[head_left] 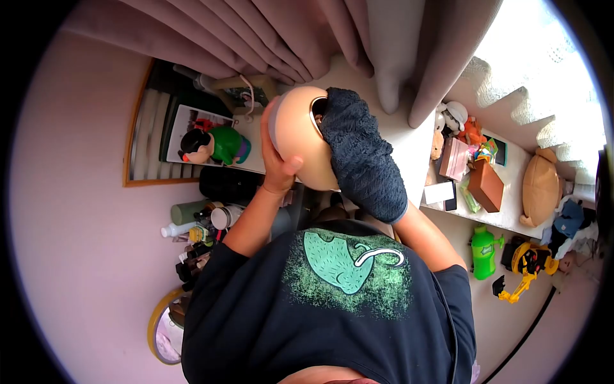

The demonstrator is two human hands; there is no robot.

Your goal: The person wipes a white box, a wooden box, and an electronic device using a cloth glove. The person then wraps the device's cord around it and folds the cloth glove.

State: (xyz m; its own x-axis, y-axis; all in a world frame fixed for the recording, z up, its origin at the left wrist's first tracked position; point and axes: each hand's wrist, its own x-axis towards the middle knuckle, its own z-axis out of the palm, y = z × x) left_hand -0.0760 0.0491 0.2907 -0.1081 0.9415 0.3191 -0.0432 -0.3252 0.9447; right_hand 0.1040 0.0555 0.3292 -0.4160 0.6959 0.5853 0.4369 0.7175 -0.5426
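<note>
A glossy, round peach-coloured ornament (300,141) with a gold-rimmed oval opening is held up in front of me. My left hand (276,163) is closed around its left side, thumb across the front and fingers partly hidden behind. A dark fluffy cleaning mitt (364,157) covers my right hand (378,185) up to the wrist. The mitt lies against the ornament's right side, beside the opening. The fingers inside it are hidden, so their pose does not show.
Behind the ornament runs a white ledge (409,150) below mauve curtains (268,35). To the left is a figurine in green (224,144). At right, a shelf holds toys, a brown box (486,185) and a tan cushion (540,185). A green bottle (483,253) stands below.
</note>
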